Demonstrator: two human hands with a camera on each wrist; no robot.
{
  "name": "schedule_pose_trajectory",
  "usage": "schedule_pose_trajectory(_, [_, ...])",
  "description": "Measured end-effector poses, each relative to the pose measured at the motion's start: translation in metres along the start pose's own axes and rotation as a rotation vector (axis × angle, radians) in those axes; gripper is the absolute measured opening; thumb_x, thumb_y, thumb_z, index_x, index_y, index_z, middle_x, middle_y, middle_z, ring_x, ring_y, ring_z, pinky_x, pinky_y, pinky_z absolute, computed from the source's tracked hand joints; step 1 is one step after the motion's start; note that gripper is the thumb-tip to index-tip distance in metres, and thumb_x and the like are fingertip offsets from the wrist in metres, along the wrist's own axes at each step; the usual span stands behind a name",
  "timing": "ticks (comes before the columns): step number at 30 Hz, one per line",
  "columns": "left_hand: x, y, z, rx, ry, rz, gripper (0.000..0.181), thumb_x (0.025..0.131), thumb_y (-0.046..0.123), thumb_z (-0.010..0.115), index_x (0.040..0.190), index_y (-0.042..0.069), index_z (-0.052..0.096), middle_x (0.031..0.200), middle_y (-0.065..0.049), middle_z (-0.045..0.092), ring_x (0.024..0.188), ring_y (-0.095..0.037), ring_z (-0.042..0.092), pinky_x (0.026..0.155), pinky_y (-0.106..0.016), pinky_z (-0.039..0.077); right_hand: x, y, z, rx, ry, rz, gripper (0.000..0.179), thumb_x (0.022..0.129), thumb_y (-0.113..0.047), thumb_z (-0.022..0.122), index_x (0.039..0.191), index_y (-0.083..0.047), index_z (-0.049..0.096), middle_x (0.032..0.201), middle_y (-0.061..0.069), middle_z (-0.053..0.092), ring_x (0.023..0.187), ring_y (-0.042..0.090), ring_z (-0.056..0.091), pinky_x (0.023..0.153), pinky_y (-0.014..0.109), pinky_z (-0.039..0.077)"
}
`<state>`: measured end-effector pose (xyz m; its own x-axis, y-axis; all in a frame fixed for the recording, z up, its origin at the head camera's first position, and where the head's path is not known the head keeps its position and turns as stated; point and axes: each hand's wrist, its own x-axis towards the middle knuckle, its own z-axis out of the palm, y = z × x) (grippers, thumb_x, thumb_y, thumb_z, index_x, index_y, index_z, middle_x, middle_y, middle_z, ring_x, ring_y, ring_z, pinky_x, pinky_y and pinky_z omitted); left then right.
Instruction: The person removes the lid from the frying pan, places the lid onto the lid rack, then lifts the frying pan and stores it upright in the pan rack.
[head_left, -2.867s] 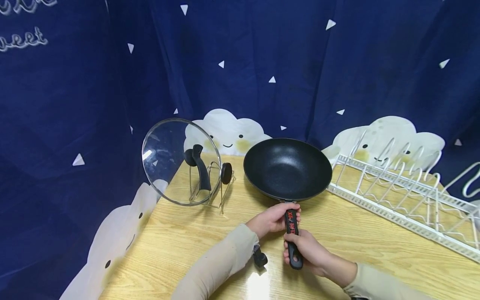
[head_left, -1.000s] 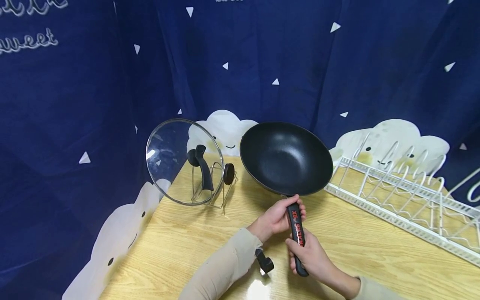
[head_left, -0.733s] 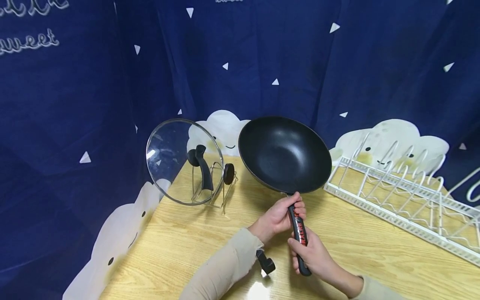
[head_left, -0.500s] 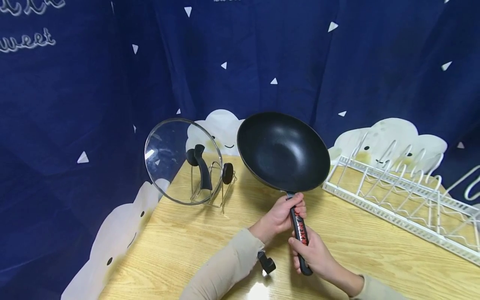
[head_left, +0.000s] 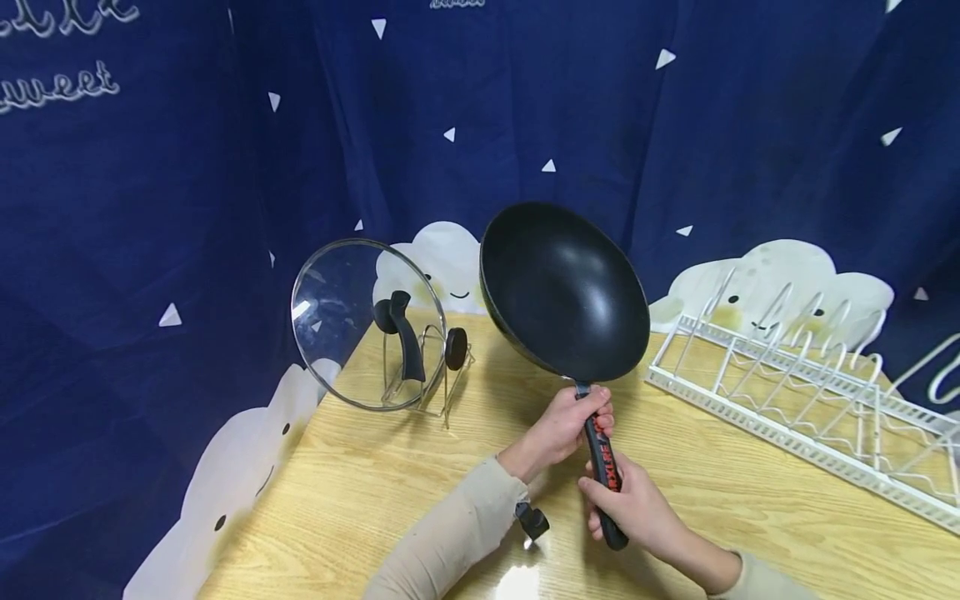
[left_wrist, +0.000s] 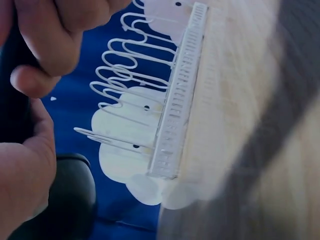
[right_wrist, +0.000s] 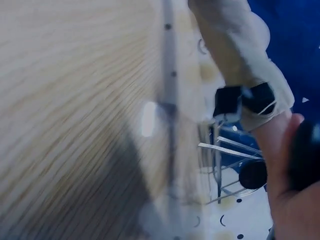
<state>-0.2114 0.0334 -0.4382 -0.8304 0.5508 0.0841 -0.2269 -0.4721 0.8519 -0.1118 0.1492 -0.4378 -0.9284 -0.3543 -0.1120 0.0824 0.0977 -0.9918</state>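
A deep black wok point(head_left: 562, 292) with a long black handle point(head_left: 602, 454) is held up over the table, its inside tilted toward me and leaning to the right. My left hand point(head_left: 566, 425) grips the handle close to the bowl, thumb on top. Lower down, my right hand point(head_left: 633, 504) wraps the handle near its end. In the left wrist view the fingers point(left_wrist: 50, 35) curl round the dark handle, with part of the wok point(left_wrist: 65, 195) below. The right wrist view catches the left forearm sleeve point(right_wrist: 240, 50) and a blurred hand at the edge.
At the back left, a glass lid point(head_left: 337, 325) with a black knob stands upright in a small wire stand point(head_left: 446, 392). A white wire dish rack point(head_left: 795, 433) runs along the right side of the wooden table point(head_left: 337, 517). A blue curtain point(head_left: 450, 83) hangs behind.
The wok has been raised and tilted up, its far rim rising and its inside facing me more. Both hands keep hold of the handle, whose end has swung slightly right.
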Motion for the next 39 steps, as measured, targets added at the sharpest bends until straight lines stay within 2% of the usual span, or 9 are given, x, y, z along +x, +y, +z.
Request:
schedule_pose_trajectory(3, [-0.001, 0.003, 0.002, 0.107, 0.004, 0.024, 0.026, 0.100, 0.012, 0.047, 0.075, 0.007, 0.043, 0.067, 0.000, 0.042, 0.059, -0.010, 0.044, 0.060, -0.022, 0.044, -0.001, -0.005, -0.001, 0.018, -0.011, 0.045, 0.030, 0.095, -0.010, 0.054, 0.109, 0.006, 0.033, 0.059, 0.008, 0.054, 0.047, 0.016, 0.056, 0.047, 0.034, 0.052])
schedule_pose_trajectory(6, [0.000, 0.007, 0.006, 0.174, -0.010, 0.027, 0.026, 0.099, 0.012, 0.047, 0.074, 0.007, 0.043, 0.068, -0.001, 0.045, 0.060, -0.010, 0.046, 0.063, -0.023, 0.047, -0.002, -0.008, 0.001, 0.043, 0.064, 0.086, 0.022, 0.093, -0.008, 0.053, 0.101, 0.003, 0.035, 0.053, 0.005, 0.048, 0.041, 0.013, 0.048, 0.040, 0.028, 0.044])
schedule_pose_trajectory(11, [0.001, 0.014, 0.011, 0.183, -0.021, -0.016, 0.025, 0.099, 0.010, 0.046, 0.074, 0.008, 0.044, 0.069, -0.001, 0.046, 0.062, -0.009, 0.048, 0.067, -0.023, 0.051, -0.001, -0.008, 0.008, 0.031, 0.229, 0.098, 0.021, 0.091, -0.006, 0.057, 0.086, 0.000, 0.037, 0.044, 0.002, 0.041, 0.032, 0.012, 0.038, 0.032, 0.024, 0.034])
schedule_pose_trajectory(14, [0.003, 0.016, 0.012, 0.153, -0.050, -0.044, 0.025, 0.099, 0.009, 0.045, 0.074, 0.008, 0.042, 0.069, -0.002, 0.044, 0.063, -0.009, 0.047, 0.069, -0.023, 0.051, -0.001, -0.007, 0.008, 0.007, 0.261, 0.075, 0.021, 0.090, -0.004, 0.057, 0.084, 0.001, 0.037, 0.043, 0.002, 0.040, 0.031, 0.012, 0.037, 0.030, 0.024, 0.033])
schedule_pose_trajectory(19, [0.004, 0.015, 0.016, 0.004, -0.087, -0.082, 0.023, 0.100, 0.007, 0.042, 0.078, 0.010, 0.041, 0.070, 0.000, 0.041, 0.064, -0.011, 0.044, 0.069, -0.024, 0.047, -0.004, -0.007, 0.004, 0.008, 0.264, 0.039, 0.020, 0.088, -0.001, 0.056, 0.084, 0.001, 0.037, 0.042, 0.001, 0.040, 0.030, 0.011, 0.037, 0.029, 0.026, 0.034])
schedule_pose_trajectory(26, [0.001, 0.013, 0.028, -0.359, -0.110, -0.124, 0.026, 0.100, 0.003, 0.035, 0.079, 0.014, 0.044, 0.069, 0.005, 0.039, 0.059, -0.005, 0.038, 0.068, -0.021, 0.038, -0.010, -0.003, 0.001, 0.045, 0.225, -0.055, 0.021, 0.089, 0.001, 0.055, 0.083, 0.002, 0.035, 0.040, -0.002, 0.039, 0.029, 0.008, 0.038, 0.027, 0.026, 0.035])
schedule_pose_trajectory(29, [0.004, 0.012, 0.032, -0.454, -0.115, -0.150, 0.026, 0.101, 0.006, 0.034, 0.079, 0.015, 0.045, 0.067, 0.006, 0.037, 0.056, -0.003, 0.038, 0.066, -0.019, 0.035, -0.012, -0.004, 0.000, 0.079, 0.208, -0.088, 0.021, 0.090, 0.001, 0.054, 0.082, 0.001, 0.034, 0.041, -0.003, 0.039, 0.029, 0.007, 0.038, 0.027, 0.025, 0.034])
schedule_pose_trajectory(34, [0.008, 0.012, 0.036, -0.310, -0.099, -0.150, 0.026, 0.102, 0.009, 0.037, 0.076, 0.015, 0.042, 0.064, 0.006, 0.034, 0.055, -0.003, 0.035, 0.060, -0.017, 0.034, -0.014, -0.005, -0.002, 0.121, 0.187, -0.100, 0.022, 0.091, 0.000, 0.053, 0.081, -0.001, 0.033, 0.042, -0.004, 0.039, 0.029, 0.007, 0.038, 0.026, 0.024, 0.033])
schedule_pose_trajectory(39, [0.014, 0.008, 0.042, -0.088, 0.051, -0.109, 0.027, 0.093, -0.002, 0.047, 0.073, 0.014, 0.039, 0.060, 0.003, 0.037, 0.052, -0.006, 0.037, 0.053, -0.018, 0.039, -0.014, -0.005, -0.004, 0.114, 0.190, -0.100, 0.022, 0.092, -0.002, 0.052, 0.080, -0.001, 0.034, 0.044, -0.003, 0.038, 0.030, 0.007, 0.037, 0.026, 0.023, 0.033])
